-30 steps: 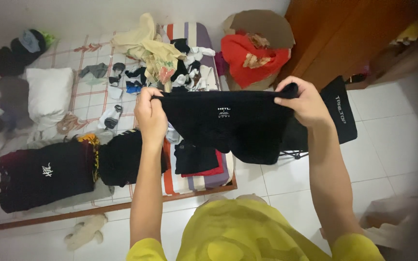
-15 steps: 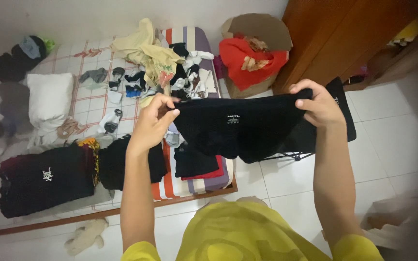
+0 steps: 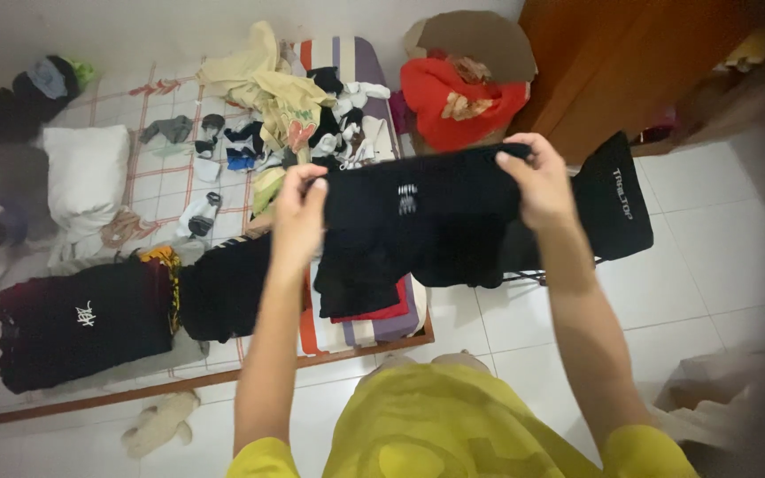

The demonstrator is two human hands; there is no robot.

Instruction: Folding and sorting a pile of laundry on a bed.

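Above the mattress's (image 3: 161, 186) foot edge, left hand (image 3: 301, 212) and right hand (image 3: 537, 181) are pinching black garment (image 3: 422, 226) corners, hiding folded clothes behind.

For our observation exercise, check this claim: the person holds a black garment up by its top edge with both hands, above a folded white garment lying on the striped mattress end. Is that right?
Not quite. The folded garment under the black garment is black over red, not white, as the head view shows. Left hand and right hand do grip its top edge, above the striped mattress end.
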